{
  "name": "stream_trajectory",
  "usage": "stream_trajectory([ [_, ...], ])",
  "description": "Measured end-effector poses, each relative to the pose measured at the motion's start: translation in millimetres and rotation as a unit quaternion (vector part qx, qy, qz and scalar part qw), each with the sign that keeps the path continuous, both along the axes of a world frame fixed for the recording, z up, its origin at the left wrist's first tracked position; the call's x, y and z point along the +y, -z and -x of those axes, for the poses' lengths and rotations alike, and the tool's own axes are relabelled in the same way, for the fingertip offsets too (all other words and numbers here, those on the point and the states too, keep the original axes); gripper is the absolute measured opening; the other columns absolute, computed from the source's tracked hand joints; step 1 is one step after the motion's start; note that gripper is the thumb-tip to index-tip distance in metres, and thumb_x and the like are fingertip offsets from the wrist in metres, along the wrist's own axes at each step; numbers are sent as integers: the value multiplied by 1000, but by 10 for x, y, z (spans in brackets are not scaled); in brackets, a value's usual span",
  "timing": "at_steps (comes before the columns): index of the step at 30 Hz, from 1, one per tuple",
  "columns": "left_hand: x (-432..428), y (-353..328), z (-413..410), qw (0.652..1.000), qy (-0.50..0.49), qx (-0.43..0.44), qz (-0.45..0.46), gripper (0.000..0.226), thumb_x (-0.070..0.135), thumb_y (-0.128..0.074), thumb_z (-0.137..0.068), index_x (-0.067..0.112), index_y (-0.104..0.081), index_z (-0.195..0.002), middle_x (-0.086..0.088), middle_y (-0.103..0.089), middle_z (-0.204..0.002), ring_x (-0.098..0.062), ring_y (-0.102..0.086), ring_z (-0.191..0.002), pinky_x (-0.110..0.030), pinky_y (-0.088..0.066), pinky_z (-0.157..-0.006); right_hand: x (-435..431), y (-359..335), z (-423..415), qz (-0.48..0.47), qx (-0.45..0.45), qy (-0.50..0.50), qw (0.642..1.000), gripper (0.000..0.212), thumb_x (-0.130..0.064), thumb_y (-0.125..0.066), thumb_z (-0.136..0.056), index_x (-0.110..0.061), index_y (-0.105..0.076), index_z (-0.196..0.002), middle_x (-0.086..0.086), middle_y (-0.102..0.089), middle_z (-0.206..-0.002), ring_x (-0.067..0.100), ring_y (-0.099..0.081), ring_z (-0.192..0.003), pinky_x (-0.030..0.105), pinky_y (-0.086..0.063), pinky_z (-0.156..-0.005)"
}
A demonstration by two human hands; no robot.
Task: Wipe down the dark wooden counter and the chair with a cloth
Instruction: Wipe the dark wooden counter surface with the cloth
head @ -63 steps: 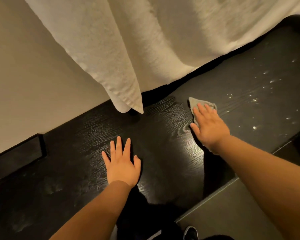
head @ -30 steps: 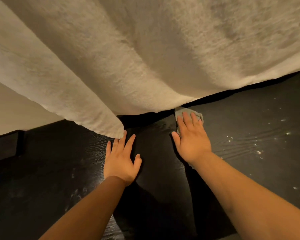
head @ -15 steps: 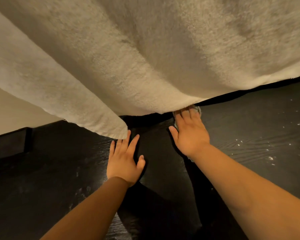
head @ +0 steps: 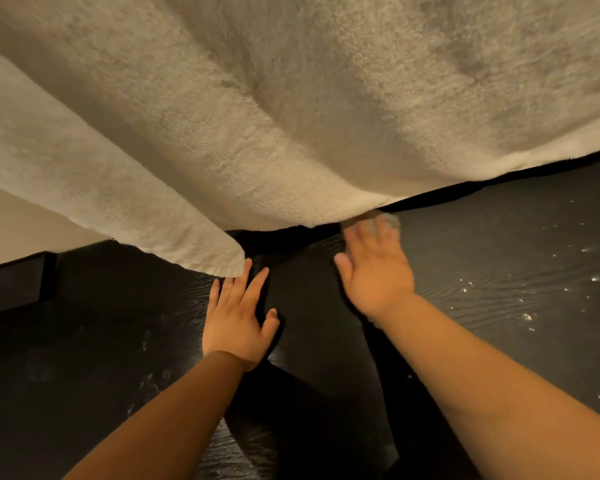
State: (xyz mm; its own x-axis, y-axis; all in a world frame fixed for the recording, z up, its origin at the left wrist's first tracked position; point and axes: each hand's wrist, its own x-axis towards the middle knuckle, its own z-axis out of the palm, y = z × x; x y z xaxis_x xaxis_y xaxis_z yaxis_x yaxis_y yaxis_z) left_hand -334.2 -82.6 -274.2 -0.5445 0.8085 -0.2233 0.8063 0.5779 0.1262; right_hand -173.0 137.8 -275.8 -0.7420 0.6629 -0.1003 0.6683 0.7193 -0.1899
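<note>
The dark wooden counter (head: 499, 265) fills the lower half of the view, its grain showing. My right hand (head: 374, 268) lies flat with straight fingers, pressing a small grey cloth (head: 392, 220) against the counter near its back edge. Only a blurred corner of the cloth shows past my fingertips, and the hand is blurred too. My left hand (head: 238, 323) rests flat on the counter with fingers spread, holding nothing. No chair is in view.
A large white towel (head: 291, 116) hangs over the counter's back and fills the top of the view; its lower corner (head: 222, 261) almost touches my left fingertips. Bright specks (head: 527, 317) dot the counter at right. A pale wall (head: 7, 233) shows at far left.
My view moved closer under the towel. My right hand slid the cloth left and toward the counter's back edge, then a little right. My left hand stayed flat.
</note>
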Motion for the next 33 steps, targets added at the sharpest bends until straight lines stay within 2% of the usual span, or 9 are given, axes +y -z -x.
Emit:
stream_trajectory([
  [5, 14, -13, -1, 1000, 1, 5, -2, 74, 56, -37, -94, 34, -24, -164, -1, -14, -174, -29, -28, -155, -50, -9, -130, -359, 54, -309, 29, 9, -221, 975, 69, -57, -31, -104, -18, -32, -161, 8, -28, -168, 36, -19, -156, 50, -13, -128],
  [10, 19, -6, -7, 1000, 0, 10, -6, 73, 54, -39, -95, 35, -24, -164, -1, -15, -174, -30, -29, -154, -50, -11, -130, 427, 13, -394, 0, -19, -56, 998, 72, -59, -26, -101, -15, -29, -158, 14, -32, -161, 38, -21, -152, 50, -14, -127],
  [13, 14, -3, -4, 1000, 3, 12, -7, 73, 54, -38, -95, 34, -24, -164, -1, -14, -174, -28, -28, -154, -50, -10, -130, 311, -26, -185, 10, -37, 35, 999, 77, -61, -17, -100, -11, -32, -158, 18, -31, -162, 42, -17, -153, 53, -10, -127],
  [17, 7, 8, 3, 1000, 5, 10, -13, 74, 55, -37, -95, 33, -24, -164, 0, -13, -175, -27, -28, -154, -50, -9, -130, -348, -91, 183, 28, 0, -108, 994, 68, -53, -26, -103, -16, -30, -159, 15, -34, -161, 43, -18, -151, 57, -9, -126],
  [22, 9, -1, -4, 1000, 8, 11, -14, 75, 55, -37, -94, 33, -23, -165, 0, -11, -175, -28, -24, -156, -50, -8, -131, -615, -56, 264, 71, -4, -199, 978, 73, -53, -10, -102, -17, -28, -162, 7, -21, -170, 32, -7, -158, 47, -2, -129],
  [25, 27, -22, -22, 1000, 7, 15, -16, 74, 54, -38, -95, 32, -24, -164, -1, -13, -174, -28, -24, -156, -50, -8, -131, -146, -71, -36, 4, 0, -114, 994, 65, -48, -18, -104, -14, -37, -156, 14, -38, -160, 38, -25, -152, 47, -13, -128],
  [29, 7, -31, -8, 1000, 8, 15, -19, 74, 54, -40, -96, 32, -24, -164, -1, -13, -174, -28, -21, -157, -50, -8, -131, 346, -27, -474, -13, -30, 85, 996, 63, -47, -13, -108, -14, -23, -160, 16, -22, -166, 38, -15, -155, 51, -14, -127],
  [31, 5, -31, 0, 1000, 7, 7, -26, 73, 53, -42, -96, 33, -25, -164, -1, -14, -174, -29, -21, -157, -50, -8, -130, 163, -37, -369, -3, -40, 110, 993, 69, -50, -10, -105, -13, -21, -161, 19, -21, -167, 42, -15, -154, 54, -13, -126],
  [33, -1, -28, -5, 1000, 3, 3, -28, 73, 53, -42, -96, 34, -24, -164, 0, -12, -175, -28, -18, -158, -50, -7, -131, -267, -40, -226, 11, -26, 53, 998, 71, -50, -15, -103, -11, -25, -161, 19, -24, -167, 43, -17, -153, 55, -13, -127],
])
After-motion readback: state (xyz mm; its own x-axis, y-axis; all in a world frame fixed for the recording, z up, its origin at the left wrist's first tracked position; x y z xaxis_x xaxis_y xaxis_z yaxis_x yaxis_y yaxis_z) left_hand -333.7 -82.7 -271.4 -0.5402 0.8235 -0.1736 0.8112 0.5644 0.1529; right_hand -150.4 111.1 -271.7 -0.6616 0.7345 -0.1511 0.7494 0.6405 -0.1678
